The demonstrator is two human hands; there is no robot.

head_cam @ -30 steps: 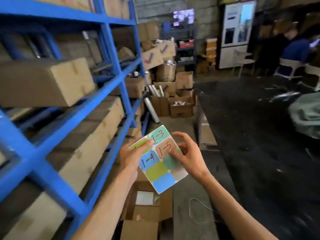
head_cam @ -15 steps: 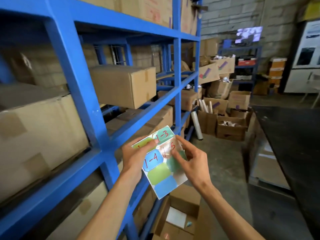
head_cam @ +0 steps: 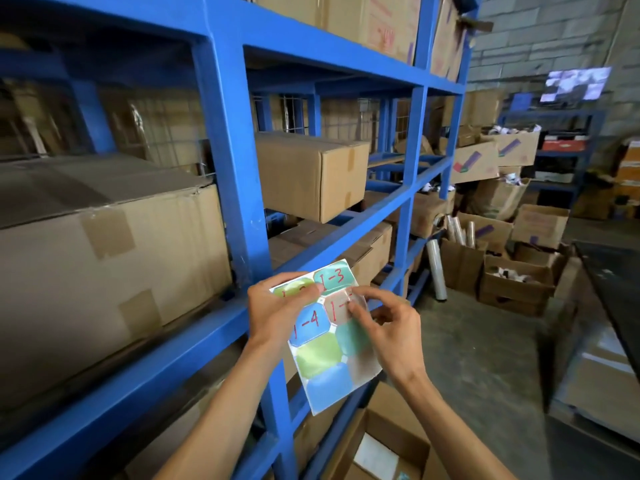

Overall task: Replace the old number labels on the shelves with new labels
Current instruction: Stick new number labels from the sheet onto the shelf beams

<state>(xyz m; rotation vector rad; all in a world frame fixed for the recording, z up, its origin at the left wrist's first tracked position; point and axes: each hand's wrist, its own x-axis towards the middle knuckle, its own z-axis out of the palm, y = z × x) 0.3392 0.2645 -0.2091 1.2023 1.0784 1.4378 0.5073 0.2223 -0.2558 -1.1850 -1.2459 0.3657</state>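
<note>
Both hands work in front of the blue shelf rack (head_cam: 239, 188): my left hand (head_cam: 273, 315) grips the label sheet (head_cam: 329, 337) by its left edge, thumb across the top, while my right hand (head_cam: 388, 327) pinches the brown label (head_cam: 337, 308) at its corner.

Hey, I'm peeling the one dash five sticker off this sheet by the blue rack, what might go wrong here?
1. The right hand fingers cover part of the pink 1-5 label while picking at its edge; it may crease, tear or smear.
2. The left hand holds the sticker sheet only near its top corner, so it may bend or slip.
3. If dropped, the sheet could fall into the open box below.
</note>
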